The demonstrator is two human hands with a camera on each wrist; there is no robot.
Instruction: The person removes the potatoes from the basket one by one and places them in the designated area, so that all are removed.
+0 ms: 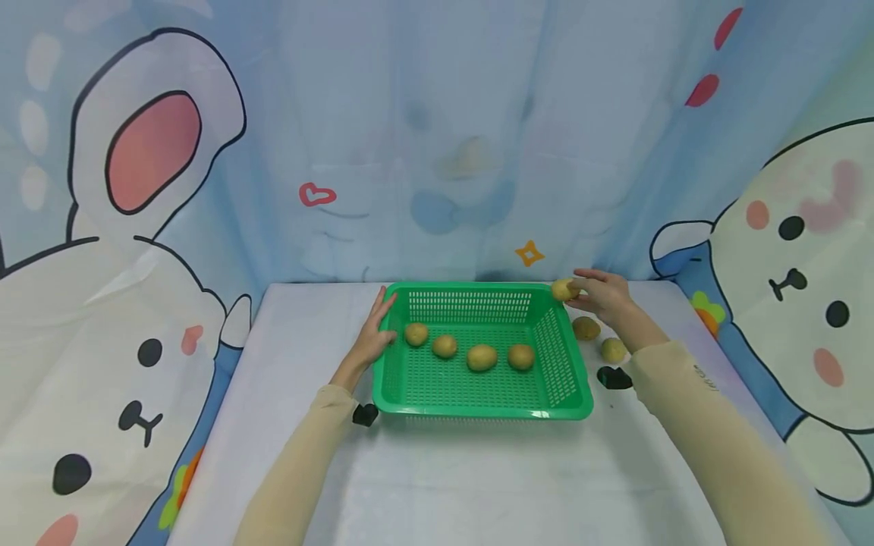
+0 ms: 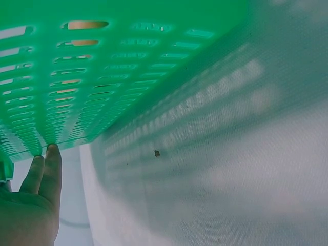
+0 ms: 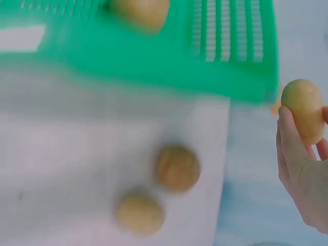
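Observation:
A green plastic basket (image 1: 478,414) stands on the table with several potatoes (image 1: 482,358) spread across its floor. At its left side, my left hand (image 1: 369,337) holds the rim, thumb over the edge. In the left wrist view, fingers (image 2: 50,177) of that hand touch the basket's slotted outer wall (image 2: 77,107). My right hand (image 1: 604,294) pinches a potato (image 1: 563,290) above the basket's back right corner. The right wrist view shows this potato (image 3: 303,110) between the thumb and fingertips. Two more potatoes, one browner (image 1: 586,328) and one yellower (image 1: 613,349), lie outside the basket on the right.
A white cloth covers the table (image 1: 492,485). Behind it hangs a blue curtain (image 1: 437,152) with cartoon animals. One dark patch (image 1: 614,378) shows by the right sleeve, another (image 1: 365,414) by the left sleeve. A small dark speck (image 2: 157,153) lies on the cloth.

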